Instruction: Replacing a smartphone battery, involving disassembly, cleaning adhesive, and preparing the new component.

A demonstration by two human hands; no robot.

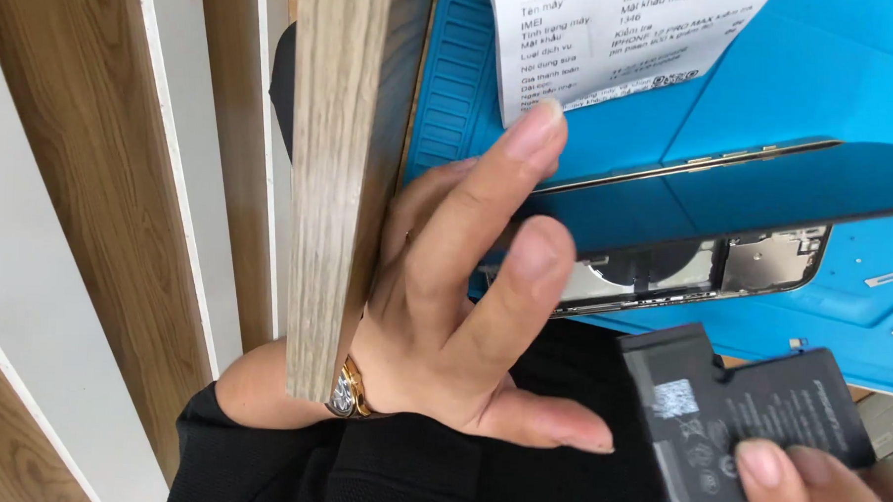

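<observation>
Here we pinch a black battery (747, 420) in our right hand (814, 487), while our left hand (454, 311), fingers spread wide, steadies the opened phone (693, 265).

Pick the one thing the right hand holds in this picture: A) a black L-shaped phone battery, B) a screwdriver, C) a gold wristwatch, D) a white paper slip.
A: the right hand pinches the black L-shaped battery at its lower edge, while the white paper slip lies on the blue mat.
</observation>
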